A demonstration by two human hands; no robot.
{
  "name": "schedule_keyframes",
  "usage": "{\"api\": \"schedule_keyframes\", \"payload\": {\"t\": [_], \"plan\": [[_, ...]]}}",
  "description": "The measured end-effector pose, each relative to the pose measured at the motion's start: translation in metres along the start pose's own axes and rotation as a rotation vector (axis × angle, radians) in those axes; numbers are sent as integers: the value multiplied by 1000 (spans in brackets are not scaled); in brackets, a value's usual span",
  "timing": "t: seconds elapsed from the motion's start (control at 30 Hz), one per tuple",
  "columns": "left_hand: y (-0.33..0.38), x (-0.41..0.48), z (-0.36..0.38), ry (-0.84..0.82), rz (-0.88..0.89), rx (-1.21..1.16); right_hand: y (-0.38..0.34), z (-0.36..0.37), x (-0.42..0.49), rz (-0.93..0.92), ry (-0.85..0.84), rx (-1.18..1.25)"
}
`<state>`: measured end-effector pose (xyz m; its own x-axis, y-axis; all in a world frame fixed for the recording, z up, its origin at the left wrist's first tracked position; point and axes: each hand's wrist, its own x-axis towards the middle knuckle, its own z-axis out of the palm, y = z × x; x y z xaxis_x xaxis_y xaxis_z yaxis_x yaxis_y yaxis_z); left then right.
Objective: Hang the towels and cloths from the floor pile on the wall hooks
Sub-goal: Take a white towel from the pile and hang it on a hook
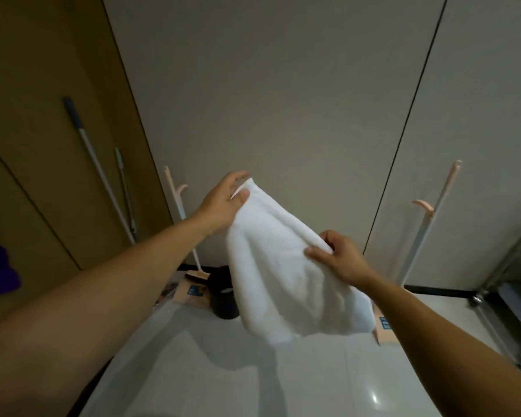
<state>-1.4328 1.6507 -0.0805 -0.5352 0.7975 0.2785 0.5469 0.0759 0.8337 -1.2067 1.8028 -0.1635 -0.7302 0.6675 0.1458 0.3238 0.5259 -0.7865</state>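
White terry towel (286,266): our left hand (220,206) pinches its eleven-o'clock corner, right hand (340,260) its two-o'clock edge; hem blurred.

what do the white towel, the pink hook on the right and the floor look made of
White towel: soft terry-like cloth, matte; it drapes in loose folds between the left hand and right hand. Pink hook: probably moulded plastic, smooth and evenly coloured. Floor: likely glossy tile or stone; it reflects a light.
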Motion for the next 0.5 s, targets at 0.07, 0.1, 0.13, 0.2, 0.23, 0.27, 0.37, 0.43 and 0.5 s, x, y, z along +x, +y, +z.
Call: {"api": "schedule_keyframes", "payload": {"t": [0.07, 0.1, 0.13, 0.2, 0.23, 0.27, 0.37, 0.43, 0.5], "plan": [[-4, -8, -18, -12, 5, -16, -9, 8, 4, -51, -8, -17], [-6, -11, -27, 12, 6, 3, -13, 13, 5, -79, -9, -28], [-8, -14, -37, 55, 4, 10, -17, 18, 7, -107, -13, -41], [-15, -17, -57, 161, -6, 6, -26, 31, 11, -154, -40, -70], [-19, -18, -69, 212, -10, 22, -30, 38, 15, -169, -62, -96], [-22, -18, -81, 258, -13, 39, -33, 46, 20, -175, -87, -135], [-36, -16, -120, 381, -25, 39, -39, 66, 35, -135, -120, -221], [-48, -15, -147, 428, -68, 29, -40, 75, 47, -117, -100, -229], [-60, -15, -172, 446, -103, 15, -44, 85, 59, -130, -73, -238]]}}
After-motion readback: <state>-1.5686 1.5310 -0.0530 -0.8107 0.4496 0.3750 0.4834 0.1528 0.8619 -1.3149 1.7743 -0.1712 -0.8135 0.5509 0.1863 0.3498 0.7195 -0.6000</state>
